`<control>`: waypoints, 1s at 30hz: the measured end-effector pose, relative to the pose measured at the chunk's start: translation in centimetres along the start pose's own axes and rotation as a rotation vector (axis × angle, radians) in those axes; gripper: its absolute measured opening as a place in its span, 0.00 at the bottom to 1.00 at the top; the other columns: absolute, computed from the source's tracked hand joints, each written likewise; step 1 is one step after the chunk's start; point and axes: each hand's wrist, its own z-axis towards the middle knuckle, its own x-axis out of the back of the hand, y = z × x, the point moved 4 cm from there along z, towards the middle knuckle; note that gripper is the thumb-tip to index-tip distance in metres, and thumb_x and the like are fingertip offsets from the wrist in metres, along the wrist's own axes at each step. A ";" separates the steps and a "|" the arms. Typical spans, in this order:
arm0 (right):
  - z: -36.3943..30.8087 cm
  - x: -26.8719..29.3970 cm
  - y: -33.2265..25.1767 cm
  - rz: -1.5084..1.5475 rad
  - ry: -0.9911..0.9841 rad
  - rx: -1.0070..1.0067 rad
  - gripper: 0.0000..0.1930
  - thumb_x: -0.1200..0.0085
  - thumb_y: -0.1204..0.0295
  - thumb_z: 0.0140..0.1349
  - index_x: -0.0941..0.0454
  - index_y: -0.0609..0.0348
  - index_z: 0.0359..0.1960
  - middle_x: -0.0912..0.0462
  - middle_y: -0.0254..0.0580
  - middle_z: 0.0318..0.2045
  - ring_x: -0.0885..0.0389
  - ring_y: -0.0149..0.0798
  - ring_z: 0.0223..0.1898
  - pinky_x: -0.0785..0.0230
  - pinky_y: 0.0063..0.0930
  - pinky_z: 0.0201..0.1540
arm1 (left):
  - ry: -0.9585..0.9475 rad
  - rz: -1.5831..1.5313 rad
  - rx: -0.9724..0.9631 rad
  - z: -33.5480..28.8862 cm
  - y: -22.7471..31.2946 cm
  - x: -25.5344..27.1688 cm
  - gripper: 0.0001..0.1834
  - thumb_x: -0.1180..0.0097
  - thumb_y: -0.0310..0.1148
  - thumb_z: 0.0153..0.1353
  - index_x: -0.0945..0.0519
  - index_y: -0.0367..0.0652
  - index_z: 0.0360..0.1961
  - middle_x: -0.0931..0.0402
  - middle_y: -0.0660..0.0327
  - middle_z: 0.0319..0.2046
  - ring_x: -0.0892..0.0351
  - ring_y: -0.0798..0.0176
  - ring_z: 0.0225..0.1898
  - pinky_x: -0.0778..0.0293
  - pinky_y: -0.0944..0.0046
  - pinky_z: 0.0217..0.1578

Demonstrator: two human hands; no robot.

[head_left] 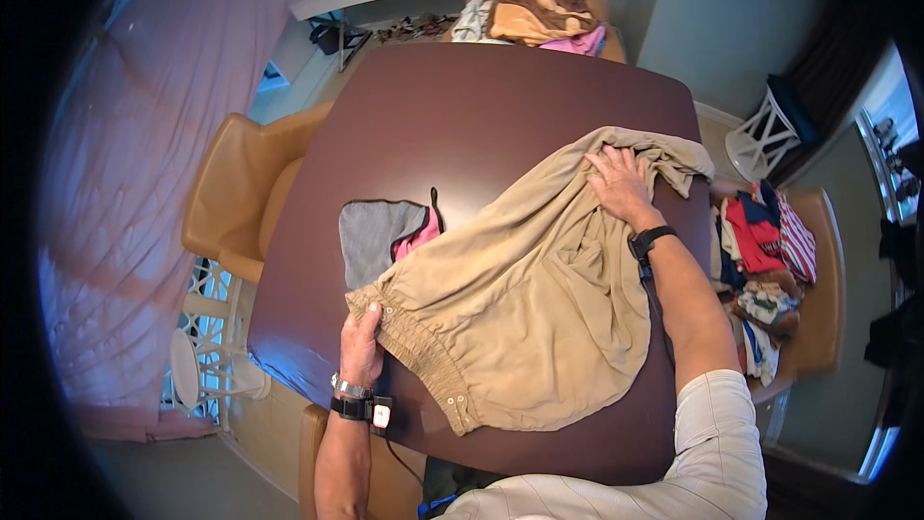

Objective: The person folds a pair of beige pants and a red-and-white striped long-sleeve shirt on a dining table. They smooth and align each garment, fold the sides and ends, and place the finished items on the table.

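A khaki garment [520, 299] with a gathered elastic band and snap buttons lies spread across the dark table, somewhat creased. I cannot tell whether it is a jacket or trousers. At the band's left corner, my left hand [361, 347] pinches the cloth, thumb on top and the other fingers hidden beneath. My right hand [621, 183] rests flat on the far right part of the garment, fingers spread. Partly under the garment's left edge is a grey cloth [378, 234] with black trim and a loop, its pink side [417, 239] showing at one corner.
The brown table [414, 116] has tan chairs around it. One chair [823, 279] at the right bears a pile of clothes [765, 250]; the far chair holds folded blankets [539, 14]. A tan armchair [241, 183] stands at the left, by a pink curtain [144, 183].
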 end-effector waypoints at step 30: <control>-17.3 2.5 5.2 0.109 0.122 -0.105 0.36 0.41 0.52 0.75 0.30 0.53 0.80 0.35 0.55 0.82 0.38 0.57 0.83 0.46 0.55 0.84 | 0.079 0.168 -0.009 -15.1 -3.6 2.7 0.26 0.35 0.23 0.71 0.27 0.32 0.67 0.14 0.51 0.58 0.13 0.58 0.55 0.16 0.56 0.58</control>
